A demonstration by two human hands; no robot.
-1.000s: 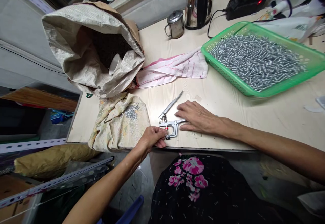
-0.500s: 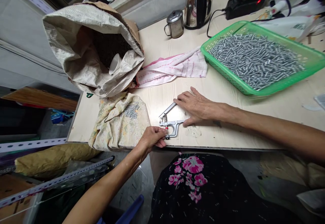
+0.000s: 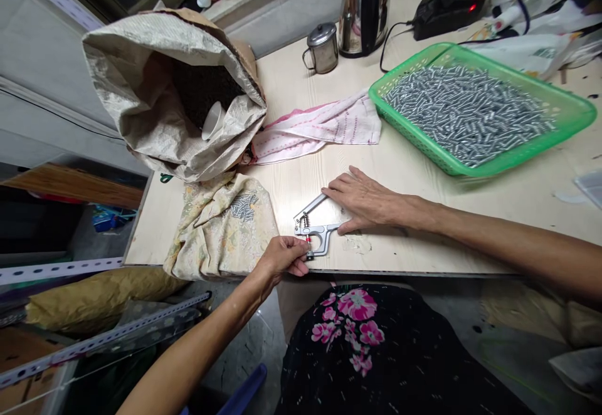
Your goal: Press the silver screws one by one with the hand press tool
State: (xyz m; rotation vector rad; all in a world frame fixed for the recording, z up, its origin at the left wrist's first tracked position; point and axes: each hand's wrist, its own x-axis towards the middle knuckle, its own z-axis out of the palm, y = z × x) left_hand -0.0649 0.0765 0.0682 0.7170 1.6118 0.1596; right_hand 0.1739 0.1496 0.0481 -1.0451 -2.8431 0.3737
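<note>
Grey metal snap-fastener pliers [image 3: 324, 232] lie on the table near its front edge, their handles spread apart. My right hand [image 3: 367, 200] holds them, fingers on the upper handle and thumb at the lower one. At the jaw end, my left hand [image 3: 286, 255] is closed in a pinch beside the red-marked plunger; whatever is between its fingertips is too small and covered to make out. Left of the pliers, a patterned cloth [image 3: 211, 233] carries a small heap of silvery metal pieces [image 3: 243, 207].
A green basket [image 3: 451, 167] full of small silvery metal pins [image 3: 470, 111] stands at the right. An open woven sack [image 3: 117, 83] with a white cup [image 3: 213, 119] inside is at the left. Behind are a pink-white towel [image 3: 329, 123], a lidded metal mug [image 3: 322, 51] and a kettle [image 3: 362, 14].
Both hands and the pliers look almost the same as before. The view has shifted slightly, so the basket and charger appear a little further left.
</note>
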